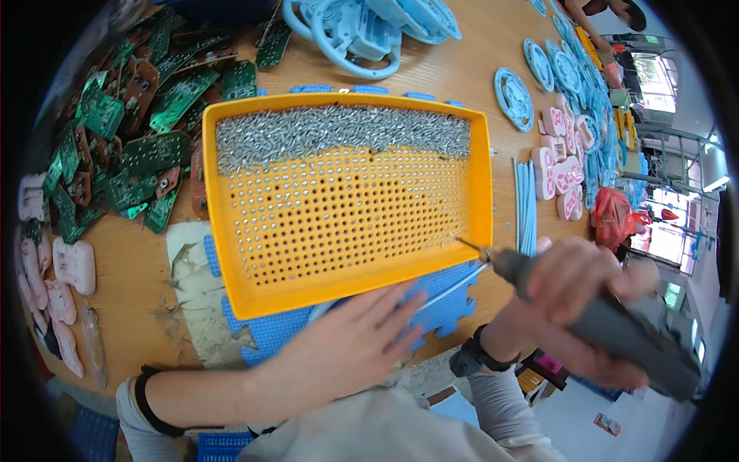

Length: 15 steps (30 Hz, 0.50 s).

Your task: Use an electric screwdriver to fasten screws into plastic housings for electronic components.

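My right hand (577,285) is wrapped round a dark grey electric screwdriver (616,331). Its thin bit points left, with the tip over the front right corner of a yellow perforated tray (350,296). Small silver screws (339,127) lie heaped along the tray's far side, and many holes hold single screws. My left hand (346,346) is at the tray's front edge, fingers stretched out and apart. Beneath and beside it show a light blue rod (454,289) and part of a pale curved piece, mostly hidden by the hand.
Green and brown circuit boards (158,154) pile up at the left, above pale pink plastic shells (75,266). Light blue toy steering wheels (362,38) lie at the back and right. Blue rods (526,208) and pink-white parts (558,162) sit right of the tray, which overlaps a blue foam mat (281,331).
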{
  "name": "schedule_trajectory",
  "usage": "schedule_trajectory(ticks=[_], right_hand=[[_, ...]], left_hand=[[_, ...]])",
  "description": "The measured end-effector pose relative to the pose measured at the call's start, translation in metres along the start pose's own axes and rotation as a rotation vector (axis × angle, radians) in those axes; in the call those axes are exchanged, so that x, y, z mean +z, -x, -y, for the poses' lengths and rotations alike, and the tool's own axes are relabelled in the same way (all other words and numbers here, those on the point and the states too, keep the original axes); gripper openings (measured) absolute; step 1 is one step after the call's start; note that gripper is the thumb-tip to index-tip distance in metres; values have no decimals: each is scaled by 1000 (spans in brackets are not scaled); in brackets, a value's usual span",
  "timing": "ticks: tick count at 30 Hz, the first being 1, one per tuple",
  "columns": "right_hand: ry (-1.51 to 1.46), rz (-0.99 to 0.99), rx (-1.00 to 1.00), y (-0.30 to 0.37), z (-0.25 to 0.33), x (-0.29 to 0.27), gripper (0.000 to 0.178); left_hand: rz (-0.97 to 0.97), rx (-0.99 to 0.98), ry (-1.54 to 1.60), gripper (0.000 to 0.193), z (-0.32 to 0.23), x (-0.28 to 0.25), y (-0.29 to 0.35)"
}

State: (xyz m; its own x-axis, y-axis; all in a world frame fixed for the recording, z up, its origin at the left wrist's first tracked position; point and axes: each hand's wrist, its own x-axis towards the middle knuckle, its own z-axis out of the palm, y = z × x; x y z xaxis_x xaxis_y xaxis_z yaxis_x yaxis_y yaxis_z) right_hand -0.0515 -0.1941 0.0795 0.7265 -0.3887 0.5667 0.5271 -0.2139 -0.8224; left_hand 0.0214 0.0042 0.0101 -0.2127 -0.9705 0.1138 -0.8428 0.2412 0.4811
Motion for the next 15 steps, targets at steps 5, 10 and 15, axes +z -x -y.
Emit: schedule_trajectory(ticks=[5,10,15], right_hand=[[-394,388,9,17,46,11,43],[-489,496,192,49,42,52,8],[-372,354,133,71,39,73,8]], left_hand=[[58,-12,94,76,9,-2,5],[25,-25,115,76,10,2,7],[-59,-25,107,75,9,9,8]])
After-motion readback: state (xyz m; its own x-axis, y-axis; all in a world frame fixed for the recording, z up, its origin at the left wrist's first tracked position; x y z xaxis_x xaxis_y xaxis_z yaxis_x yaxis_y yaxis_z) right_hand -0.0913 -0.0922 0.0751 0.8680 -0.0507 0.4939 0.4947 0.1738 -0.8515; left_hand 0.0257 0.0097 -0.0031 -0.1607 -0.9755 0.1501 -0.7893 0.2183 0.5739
